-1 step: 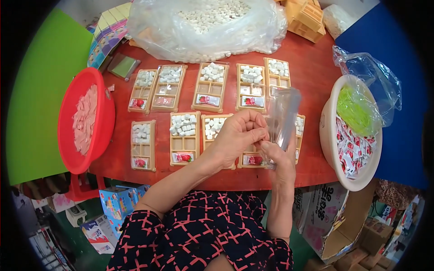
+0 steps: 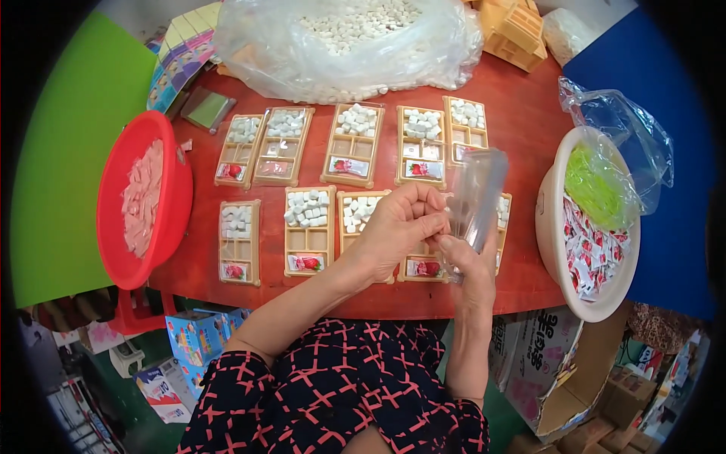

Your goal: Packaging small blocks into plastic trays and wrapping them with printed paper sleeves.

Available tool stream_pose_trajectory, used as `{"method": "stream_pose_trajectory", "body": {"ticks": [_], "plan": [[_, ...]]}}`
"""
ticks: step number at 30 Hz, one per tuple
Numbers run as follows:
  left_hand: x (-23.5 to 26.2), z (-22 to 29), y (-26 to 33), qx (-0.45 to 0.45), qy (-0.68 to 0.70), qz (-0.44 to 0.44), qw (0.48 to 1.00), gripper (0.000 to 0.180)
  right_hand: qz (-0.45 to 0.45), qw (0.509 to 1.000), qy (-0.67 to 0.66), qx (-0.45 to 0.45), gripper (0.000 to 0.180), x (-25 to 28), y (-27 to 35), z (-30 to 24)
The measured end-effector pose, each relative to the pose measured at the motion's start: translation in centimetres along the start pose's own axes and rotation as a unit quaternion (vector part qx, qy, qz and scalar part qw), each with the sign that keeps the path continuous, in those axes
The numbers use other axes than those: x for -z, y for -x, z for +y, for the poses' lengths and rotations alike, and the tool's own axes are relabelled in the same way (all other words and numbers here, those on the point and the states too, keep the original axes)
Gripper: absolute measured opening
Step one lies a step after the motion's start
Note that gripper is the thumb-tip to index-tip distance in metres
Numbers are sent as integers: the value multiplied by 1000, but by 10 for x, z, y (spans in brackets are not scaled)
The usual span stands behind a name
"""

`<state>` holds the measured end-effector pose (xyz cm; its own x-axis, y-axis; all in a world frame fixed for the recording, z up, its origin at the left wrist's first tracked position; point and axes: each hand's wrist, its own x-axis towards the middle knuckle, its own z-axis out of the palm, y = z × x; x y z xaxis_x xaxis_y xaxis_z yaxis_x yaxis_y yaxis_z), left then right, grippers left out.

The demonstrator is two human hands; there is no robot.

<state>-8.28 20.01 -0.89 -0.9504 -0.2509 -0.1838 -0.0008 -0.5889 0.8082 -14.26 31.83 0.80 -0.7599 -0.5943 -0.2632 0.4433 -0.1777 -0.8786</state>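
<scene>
My right hand [image 2: 470, 265] grips a stack of clear plastic covers [image 2: 481, 193], tilted upright above the table. The fingertips of my left hand [image 2: 404, 231] are pinched together and meet the right hand's at the stack's near edge; what they pinch is hidden. Under the hands, tan compartment trays [image 2: 309, 240] stand in two rows. They hold white cubes [image 2: 308, 208] in the far compartment, and many have a strawberry-printed sachet [image 2: 305, 262] in the near one. Some trays, such as the front-left one [image 2: 239, 246], have a clear cover over them. My hands partly hide the trays below.
A red basin [image 2: 181, 197] of pink packets stands left. On the right is a cream basin [image 2: 546, 219] with sachets and a bag of green pieces [image 2: 594, 181]. A large clear bag [image 2: 261, 60] of white cubes lies at the back, beside stacked tan trays [image 2: 514, 34].
</scene>
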Motion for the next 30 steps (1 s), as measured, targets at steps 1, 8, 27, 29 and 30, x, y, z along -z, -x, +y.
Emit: {"method": "stream_pose_trajectory", "body": {"ticks": [1,8,27,29,30], "plan": [[-2,-3,0,-2,28,16,999,23,21,999,44,21,83,3,0,0],[-13,9,-15,-15,-46,114,992,38,35,958,261,113,87,7,-10,-5],[24,-12,-105,-208,-674,296,644,51,61,992,107,-1,84,50,-26,-15],[29,-16,-108,-253,-774,257,521,48,58,993,104,6,84,52,-27,-15],[32,-19,-109,-252,-774,257,520,48,55,992,112,3,85,52,-27,-17]]}}
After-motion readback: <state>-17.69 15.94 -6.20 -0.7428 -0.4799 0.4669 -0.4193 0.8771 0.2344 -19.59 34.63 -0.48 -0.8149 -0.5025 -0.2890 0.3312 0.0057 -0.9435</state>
